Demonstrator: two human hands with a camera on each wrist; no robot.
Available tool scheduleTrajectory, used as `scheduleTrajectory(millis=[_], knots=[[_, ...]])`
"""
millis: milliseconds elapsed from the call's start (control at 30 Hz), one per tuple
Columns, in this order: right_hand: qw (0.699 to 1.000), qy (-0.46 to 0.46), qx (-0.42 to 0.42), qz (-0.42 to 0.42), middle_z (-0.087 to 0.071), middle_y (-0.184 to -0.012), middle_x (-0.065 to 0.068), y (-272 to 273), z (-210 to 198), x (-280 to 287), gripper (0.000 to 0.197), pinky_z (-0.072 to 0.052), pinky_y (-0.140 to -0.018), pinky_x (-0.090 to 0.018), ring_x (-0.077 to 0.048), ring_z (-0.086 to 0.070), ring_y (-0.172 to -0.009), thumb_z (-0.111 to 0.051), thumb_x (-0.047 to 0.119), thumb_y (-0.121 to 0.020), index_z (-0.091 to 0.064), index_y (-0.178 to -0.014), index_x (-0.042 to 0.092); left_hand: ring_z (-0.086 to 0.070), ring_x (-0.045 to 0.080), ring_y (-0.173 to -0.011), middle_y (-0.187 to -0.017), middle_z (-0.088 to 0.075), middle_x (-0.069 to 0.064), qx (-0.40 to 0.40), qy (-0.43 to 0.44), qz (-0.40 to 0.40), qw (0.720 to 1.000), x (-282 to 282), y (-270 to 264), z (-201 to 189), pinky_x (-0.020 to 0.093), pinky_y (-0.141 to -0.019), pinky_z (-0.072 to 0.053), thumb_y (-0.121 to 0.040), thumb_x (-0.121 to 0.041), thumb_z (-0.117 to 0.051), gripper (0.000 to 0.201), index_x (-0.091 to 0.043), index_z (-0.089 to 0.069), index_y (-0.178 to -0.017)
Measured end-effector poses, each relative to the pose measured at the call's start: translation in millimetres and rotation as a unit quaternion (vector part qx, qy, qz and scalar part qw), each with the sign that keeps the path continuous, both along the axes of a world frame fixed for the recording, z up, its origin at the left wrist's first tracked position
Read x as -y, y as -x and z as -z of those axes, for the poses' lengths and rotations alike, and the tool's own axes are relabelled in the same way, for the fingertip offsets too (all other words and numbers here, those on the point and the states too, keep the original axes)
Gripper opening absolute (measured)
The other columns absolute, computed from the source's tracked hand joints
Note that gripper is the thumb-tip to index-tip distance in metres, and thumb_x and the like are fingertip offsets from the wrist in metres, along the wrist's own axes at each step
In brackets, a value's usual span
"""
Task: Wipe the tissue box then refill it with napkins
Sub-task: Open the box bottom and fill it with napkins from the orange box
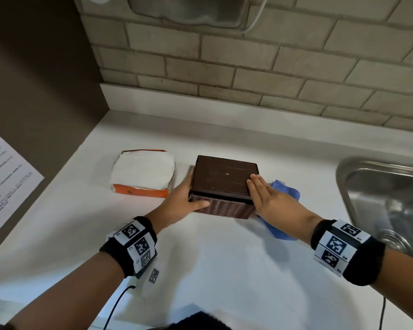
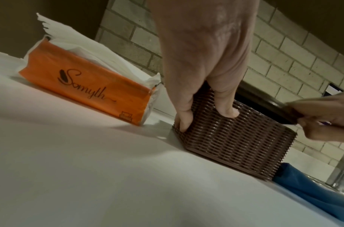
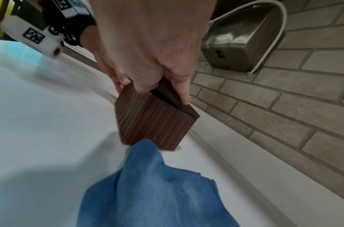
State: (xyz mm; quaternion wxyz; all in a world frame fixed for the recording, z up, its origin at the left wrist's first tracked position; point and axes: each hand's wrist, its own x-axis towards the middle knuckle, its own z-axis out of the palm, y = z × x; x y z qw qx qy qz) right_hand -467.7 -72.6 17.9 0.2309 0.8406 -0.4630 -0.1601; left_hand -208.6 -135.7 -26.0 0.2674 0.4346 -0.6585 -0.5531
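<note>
1. Far left: printed sheet point(image 1: 5, 179) on the dark wall panel, text too blurred to read.
2. Orange napkin pack point(image 1: 142, 173) lies flat on the white counter point(image 1: 224, 258), top torn open, white napkins showing. Side reads "Somyth" in script, legible in the left wrist view.
3. Left hand point(image 1: 185, 198) grips the left end of the tissue box point(image 1: 224, 184): thumb across the near woven side, fingers curled round the left side.
4. Tissue box: brown, woven sides, smooth dark lid, sits mid-counter just right of the pack.
5. Right hand point(image 1: 267, 198) on the box's right end: fingers nearly straight, flat on the lid; thumb hidden.
6. Blue cloth point(image 1: 284, 189) lies bunched on the counter, touching the box's right side, under the right hand.
7. Steel sink point(image 1: 379, 186) far right.
</note>
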Motion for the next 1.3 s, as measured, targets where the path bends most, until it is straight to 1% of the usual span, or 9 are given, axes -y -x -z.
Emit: scheduleTrajectory(millis=[200, 300, 467, 600, 767, 900, 1033, 1133, 1300], knots=[[0.989, 0.008, 0.146, 0.002, -0.067, -0.115, -0.023, 1, -24, 7, 0.052, -0.056, -0.048, -0.028, -0.028, -0.072, -0.069, -0.073, 0.009, -0.065, -0.062, -0.114, -0.006, -0.049, 0.014, -0.133, -0.142, -0.052, -0.001, 0.004, -0.011, -0.005, 1.000, -3, -3, 6, 0.048, -0.114, -0.037, -0.070, -0.035, -0.075, 0.078, -0.025, -0.041, -0.140], [0.963, -0.034, 0.265, 0.033, -0.062, -0.123, -0.022, 4, -31, 8, 0.047, -0.058, -0.057, -0.033, -0.032, -0.070, -0.069, -0.046, 0.013, -0.082, -0.049, -0.127, -0.002, -0.055, 0.015, -0.127, -0.133, -0.060, -0.002, 0.015, -0.027, -0.016, 0.999, -2, -5, 9, 0.049, -0.111, -0.041, -0.066, -0.044, -0.074, 0.071, -0.027, -0.049, -0.130], [0.906, -0.056, 0.411, 0.081, -0.064, -0.114, -0.014, 9, -63, 17, 0.038, -0.043, -0.077, -0.020, -0.031, -0.066, -0.090, -0.053, 0.000, -0.089, -0.052, -0.127, 0.005, -0.044, 0.011, -0.138, -0.151, -0.045, -0.005, 0.017, -0.010, 0.012, 1.000, 0, -6, 7, 0.044, -0.117, -0.035, -0.075, -0.033, -0.076, 0.092, -0.035, -0.022, -0.151], [0.878, -0.035, 0.467, 0.098, -0.070, -0.097, -0.016, 16, -78, 34, 0.025, -0.036, -0.072, -0.013, -0.032, -0.068, -0.085, -0.051, 0.000, -0.092, -0.060, -0.115, 0.001, -0.040, 0.014, -0.140, -0.156, -0.036, -0.003, 0.042, -0.010, -0.006, 0.999, 2, -4, 0, 0.045, -0.117, -0.033, -0.077, -0.034, -0.078, 0.105, -0.030, -0.009, -0.155], [0.791, -0.076, 0.581, 0.175, -0.069, -0.090, -0.006, 26, -95, 40, 0.023, -0.052, -0.080, -0.019, -0.020, -0.069, -0.087, -0.046, 0.007, -0.096, -0.063, -0.110, 0.013, -0.031, 0.021, -0.146, -0.161, -0.023, 0.002, 0.077, 0.001, -0.022, 0.997, -2, -1, -15, 0.046, -0.118, -0.031, -0.080, -0.031, -0.077, 0.107, -0.022, -0.001, -0.155], [0.662, -0.187, 0.703, 0.181, -0.071, -0.102, -0.007, 25, -119, 23, 0.027, -0.054, -0.089, -0.024, -0.017, -0.068, -0.096, -0.044, 0.006, -0.097, -0.066, -0.105, 0.018, -0.017, 0.019, -0.150, -0.164, -0.011, -0.001, 0.021, 0.009, -0.050, 0.999, -11, -13, -32, 0.047, -0.121, -0.024, -0.064, -0.056, -0.072, 0.120, -0.025, 0.001, -0.155], [0.601, -0.336, 0.692, 0.215, -0.075, -0.097, -0.004, 19, -128, -3, 0.026, -0.056, -0.076, -0.018, -0.013, -0.070, -0.091, -0.046, 0.007, -0.095, -0.067, -0.109, 0.009, -0.045, -0.001, -0.134, -0.150, -0.043, -0.004, -0.086, 0.018, -0.065, 0.994, -28, -29, -58, 0.016, -0.107, -0.040, -0.071, -0.069, -0.062, 0.098, -0.026, -0.025, -0.150], [0.568, -0.428, 0.659, 0.245, -0.075, -0.101, -0.011, 11, -110, -18, 0.026, -0.058, -0.077, -0.023, -0.016, -0.071, -0.090, -0.046, 0.007, -0.095, -0.068, -0.109, 0.008, -0.060, 0.005, -0.121, -0.128, -0.066, -0.008, -0.017, -0.010, -0.039, 0.999, -44, -40, -64, 0.032, -0.108, -0.045, -0.070, -0.065, -0.070, 0.076, -0.034, -0.052, -0.137], [0.531, -0.425, 0.665, 0.308, -0.068, -0.112, -0.018, -3, -61, -38, 0.027, -0.059, -0.075, -0.025, -0.021, -0.067, -0.089, -0.047, 0.020, -0.096, -0.064, -0.116, 0.017, -0.074, 0.005, -0.082, -0.094, -0.078, -0.006, 0.104, -0.007, -0.004, 0.995, -84, -46, -48, 0.026, -0.071, -0.061, -0.093, -0.026, -0.062, 0.018, -0.025, -0.071, -0.109]])
